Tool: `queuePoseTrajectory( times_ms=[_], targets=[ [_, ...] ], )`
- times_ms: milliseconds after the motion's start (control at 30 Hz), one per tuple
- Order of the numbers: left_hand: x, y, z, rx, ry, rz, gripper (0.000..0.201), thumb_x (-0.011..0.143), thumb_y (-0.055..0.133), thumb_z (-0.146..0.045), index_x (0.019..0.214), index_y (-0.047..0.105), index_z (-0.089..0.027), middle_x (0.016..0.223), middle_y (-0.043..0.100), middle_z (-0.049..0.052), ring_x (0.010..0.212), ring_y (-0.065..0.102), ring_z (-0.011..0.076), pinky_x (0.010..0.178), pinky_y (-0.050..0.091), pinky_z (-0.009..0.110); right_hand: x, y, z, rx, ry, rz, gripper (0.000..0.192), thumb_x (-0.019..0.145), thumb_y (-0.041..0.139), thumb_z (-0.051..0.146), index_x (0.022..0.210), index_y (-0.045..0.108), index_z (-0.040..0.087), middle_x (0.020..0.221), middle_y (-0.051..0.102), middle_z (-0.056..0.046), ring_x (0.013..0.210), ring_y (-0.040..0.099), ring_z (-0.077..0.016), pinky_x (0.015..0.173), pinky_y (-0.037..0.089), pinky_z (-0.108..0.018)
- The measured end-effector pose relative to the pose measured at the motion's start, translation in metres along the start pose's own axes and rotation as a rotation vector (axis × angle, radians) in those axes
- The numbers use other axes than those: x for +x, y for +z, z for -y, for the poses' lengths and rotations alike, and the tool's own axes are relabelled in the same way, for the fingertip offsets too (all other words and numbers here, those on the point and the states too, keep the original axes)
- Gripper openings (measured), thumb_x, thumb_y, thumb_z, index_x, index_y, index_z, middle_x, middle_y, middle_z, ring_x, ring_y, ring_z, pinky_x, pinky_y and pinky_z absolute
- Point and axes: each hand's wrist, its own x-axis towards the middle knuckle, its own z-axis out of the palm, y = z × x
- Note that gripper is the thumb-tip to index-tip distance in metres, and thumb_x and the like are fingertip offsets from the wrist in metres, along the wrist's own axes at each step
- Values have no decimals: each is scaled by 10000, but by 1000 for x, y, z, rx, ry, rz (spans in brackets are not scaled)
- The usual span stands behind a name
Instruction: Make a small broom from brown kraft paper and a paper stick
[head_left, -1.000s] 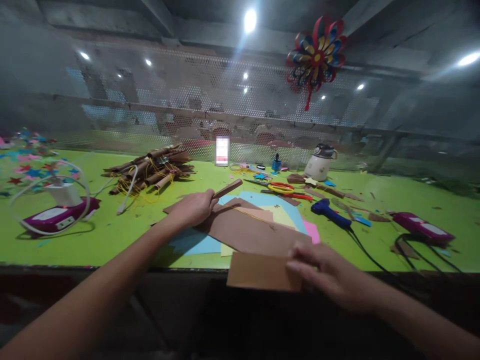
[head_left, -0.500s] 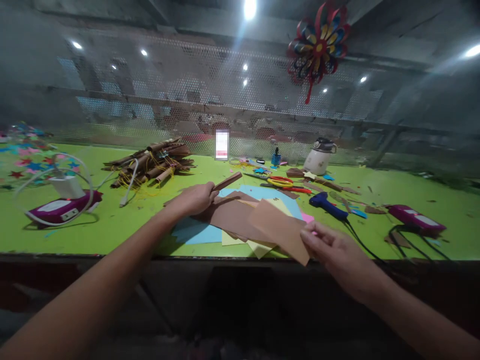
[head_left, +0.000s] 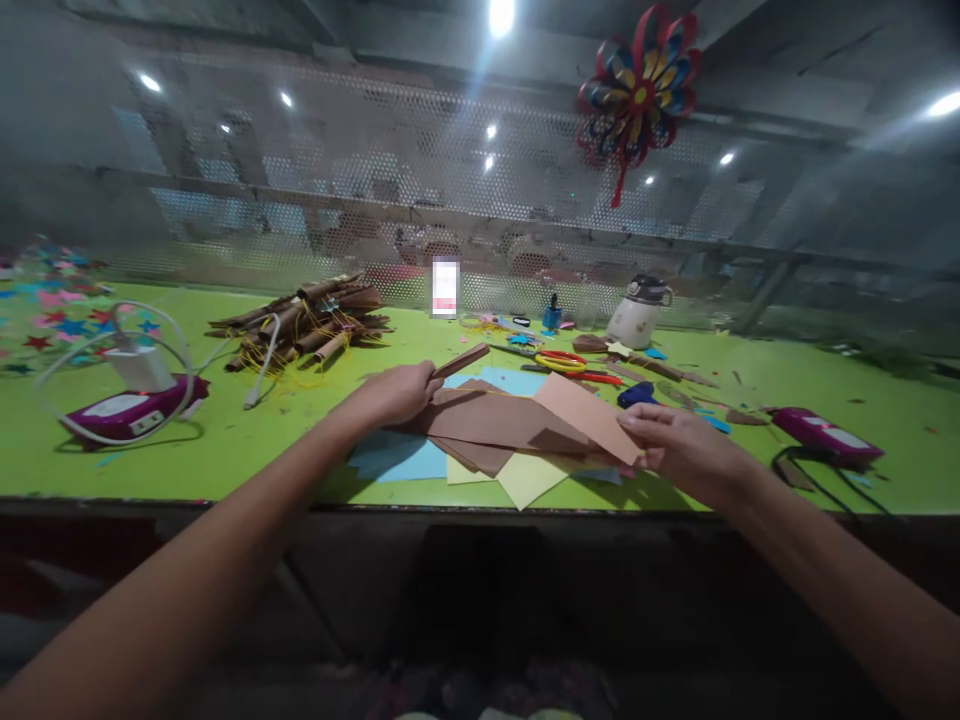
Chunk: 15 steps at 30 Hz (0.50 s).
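Since half a second ago: right hand (head_left: pixel 679 450) has carried the tan paper sheet (head_left: pixel 585 412) up from the table (head_left: pixel 225 450) edge onto the paper stack (head_left: pixel 487 430); grip pinched on its right corner, sheet tilted. Left hand (head_left: pixel 394 392) unchanged, grip closed on one brown rolled stick (head_left: pixel 459 361) at the stack's far left.

Count: two purple devices (head_left: pixel 127 410) (head_left: pixel 821 436), one blue glue gun (head_left: pixel 637 393) partly hidden behind the right hand, one pair of scissors (head_left: pixel 562 362), one pile of brown rolls (head_left: pixel 307 325), one white jug (head_left: pixel 637 315).

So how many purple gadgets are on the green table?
2: one purple gadget at the far left under a white charger, another purple gadget at the far right beside black cables.
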Motion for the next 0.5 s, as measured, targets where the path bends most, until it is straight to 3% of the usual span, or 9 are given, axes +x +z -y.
queuePoseTrajectory(
  times_ms=[167,367,500],
  targets=[
    [9,-4,-2,-24,-11,33,392,880,328,-451,991,576,-168,918,649,145,744,571,237,619,377,302,-16,13,10,-101,-4,69,305,688,738,419,702,567,167,565,549,24,483,503,-90,451,412,-215],
    [16,-15,-5,-79,38,67,297,878,366,-387,881,563,-165,860,662,125,682,565,204,595,377,286,-1,15,18,-196,-167,-133,575,663,742,430,1134,556,159,488,506,62,395,438,-88,377,318,-213],
    [21,-15,-7,-167,63,92,291,883,370,-387,862,553,-162,853,682,114,669,583,192,586,402,281,21,16,11,-206,-124,-56,473,640,753,383,1023,644,128,552,546,32,438,470,-86,422,365,-231]
  ],
)
